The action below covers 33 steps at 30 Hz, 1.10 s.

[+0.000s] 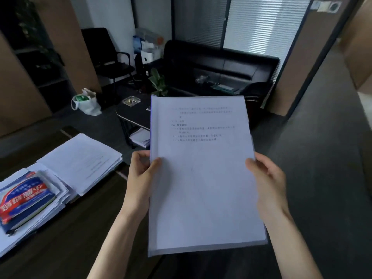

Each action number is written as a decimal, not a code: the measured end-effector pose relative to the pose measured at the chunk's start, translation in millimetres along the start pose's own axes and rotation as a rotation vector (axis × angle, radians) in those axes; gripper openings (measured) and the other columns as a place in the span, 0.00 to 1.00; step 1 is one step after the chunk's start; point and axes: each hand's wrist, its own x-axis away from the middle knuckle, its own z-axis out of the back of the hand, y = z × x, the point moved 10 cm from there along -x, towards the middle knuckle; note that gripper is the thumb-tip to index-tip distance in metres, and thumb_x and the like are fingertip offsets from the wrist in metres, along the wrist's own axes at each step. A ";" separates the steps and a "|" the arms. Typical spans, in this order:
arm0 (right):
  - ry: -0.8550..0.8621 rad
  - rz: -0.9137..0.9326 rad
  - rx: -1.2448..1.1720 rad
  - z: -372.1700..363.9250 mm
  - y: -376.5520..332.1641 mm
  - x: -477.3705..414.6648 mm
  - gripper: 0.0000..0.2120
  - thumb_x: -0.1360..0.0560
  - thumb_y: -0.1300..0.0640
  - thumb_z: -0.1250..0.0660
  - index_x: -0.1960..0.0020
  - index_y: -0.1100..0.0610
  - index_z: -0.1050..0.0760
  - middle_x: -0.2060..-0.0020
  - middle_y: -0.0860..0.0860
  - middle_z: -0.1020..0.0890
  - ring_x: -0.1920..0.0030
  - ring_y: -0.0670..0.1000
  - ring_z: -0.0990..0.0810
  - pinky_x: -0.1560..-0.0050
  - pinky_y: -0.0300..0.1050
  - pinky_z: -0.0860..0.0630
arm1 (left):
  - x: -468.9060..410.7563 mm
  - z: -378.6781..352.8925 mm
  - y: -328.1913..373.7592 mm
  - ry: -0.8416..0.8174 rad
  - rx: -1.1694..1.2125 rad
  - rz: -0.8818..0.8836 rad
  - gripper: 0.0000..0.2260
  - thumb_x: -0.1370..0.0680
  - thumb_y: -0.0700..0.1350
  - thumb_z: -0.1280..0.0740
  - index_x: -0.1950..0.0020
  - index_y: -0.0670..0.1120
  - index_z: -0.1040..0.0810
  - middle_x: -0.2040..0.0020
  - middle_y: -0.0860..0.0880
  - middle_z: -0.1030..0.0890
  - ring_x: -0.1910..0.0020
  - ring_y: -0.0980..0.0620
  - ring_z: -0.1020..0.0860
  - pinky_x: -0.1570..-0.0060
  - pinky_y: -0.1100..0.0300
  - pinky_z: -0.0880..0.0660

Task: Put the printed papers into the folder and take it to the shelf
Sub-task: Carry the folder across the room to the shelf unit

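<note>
Left hand [141,174] and right hand [267,178] clamped on the folder [201,198], printed papers [201,121] inside. Keep level; carry toward the shelf [46,65].

Printed papers [203,178] lie inside a translucent folder [209,251], held nearly upright.

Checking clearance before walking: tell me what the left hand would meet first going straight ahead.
Probably the low dark coffee table, which lies beyond the left hand gripping the clear plastic folder of printed papers. Depth is unclear, so this is a guess.
</note>
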 end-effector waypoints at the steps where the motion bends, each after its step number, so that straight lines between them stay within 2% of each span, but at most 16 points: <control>1: 0.004 0.007 -0.004 5.0 -1.2 -14.2 0.11 0.28 0.61 0.34 0.58 0.45 0.20 0.64 0.39 0.15 0.57 0.42 0.17 0.58 0.35 0.25 | -8.6 -12.6 -1.4 -0.006 -0.003 -0.007 0.05 0.25 0.42 0.34 0.55 0.50 0.29 0.56 0.44 0.20 0.61 0.48 0.21 0.63 0.53 0.23; 5: 0.008 0.022 -0.015 17.4 -3.2 -72.2 0.11 0.28 0.61 0.34 0.56 0.45 0.20 0.64 0.38 0.15 0.60 0.39 0.17 0.64 0.29 0.25 | -46.0 -61.0 -4.9 -0.032 0.012 -0.038 0.04 0.25 0.41 0.35 0.55 0.49 0.29 0.68 0.57 0.18 0.70 0.58 0.20 0.72 0.62 0.23; 8: -0.007 0.034 -0.012 16.1 -2.8 -124.6 0.11 0.28 0.62 0.34 0.56 0.46 0.20 0.63 0.40 0.14 0.59 0.41 0.17 0.63 0.31 0.24 | -82.8 -94.5 -7.2 -0.040 0.041 -0.049 0.05 0.25 0.39 0.36 0.54 0.48 0.30 0.70 0.57 0.17 0.73 0.59 0.20 0.75 0.64 0.25; 14: -0.053 0.048 0.013 -4.7 -12.3 -244.2 0.10 0.27 0.62 0.35 0.52 0.49 0.19 0.60 0.45 0.14 0.55 0.46 0.16 0.57 0.39 0.21 | -176.8 -152.2 -9.1 0.014 0.069 -0.074 0.07 0.25 0.38 0.36 0.57 0.50 0.29 0.70 0.54 0.19 0.73 0.58 0.22 0.74 0.63 0.24; 19: -0.135 0.053 0.000 -43.7 -13.7 -334.6 0.10 0.28 0.62 0.35 0.53 0.49 0.19 0.61 0.44 0.14 0.57 0.46 0.16 0.62 0.35 0.22 | -248.7 -179.4 -8.5 0.081 0.082 -0.081 0.07 0.24 0.38 0.37 0.57 0.50 0.29 0.73 0.55 0.19 0.76 0.58 0.23 0.75 0.64 0.25; 24: -0.275 0.052 -0.014 -113.6 1.1 -408.9 0.13 0.29 0.61 0.34 0.57 0.44 0.18 0.62 0.43 0.14 0.59 0.43 0.17 0.61 0.37 0.23 | -311.0 -168.0 -8.4 0.209 0.068 -0.101 0.05 0.25 0.38 0.37 0.55 0.48 0.29 0.73 0.57 0.19 0.76 0.60 0.23 0.77 0.67 0.27; 27: -0.390 0.033 -0.010 -174.2 14.4 -449.5 0.13 0.29 0.60 0.34 0.57 0.43 0.18 0.62 0.43 0.14 0.59 0.44 0.17 0.62 0.36 0.23 | -348.8 -145.9 -9.1 0.330 0.060 -0.118 0.06 0.25 0.38 0.36 0.56 0.49 0.29 0.71 0.55 0.20 0.75 0.60 0.23 0.75 0.64 0.25; 30: -0.499 0.009 -0.010 -239.9 28.7 -485.1 0.10 0.29 0.59 0.34 0.57 0.45 0.19 0.62 0.44 0.14 0.59 0.45 0.17 0.57 0.41 0.24 | -386.9 -121.1 -6.9 0.433 0.030 -0.149 0.06 0.27 0.41 0.34 0.58 0.52 0.28 0.71 0.57 0.20 0.73 0.59 0.23 0.72 0.60 0.25; 33: -0.601 -0.003 -0.045 -310.8 35.0 -516.9 0.09 0.29 0.61 0.34 0.56 0.49 0.19 0.64 0.44 0.14 0.58 0.46 0.18 0.54 0.42 0.23 | -423.5 -93.4 1.7 0.556 0.016 -0.213 0.07 0.27 0.41 0.34 0.58 0.53 0.29 0.71 0.58 0.19 0.74 0.60 0.23 0.75 0.63 0.25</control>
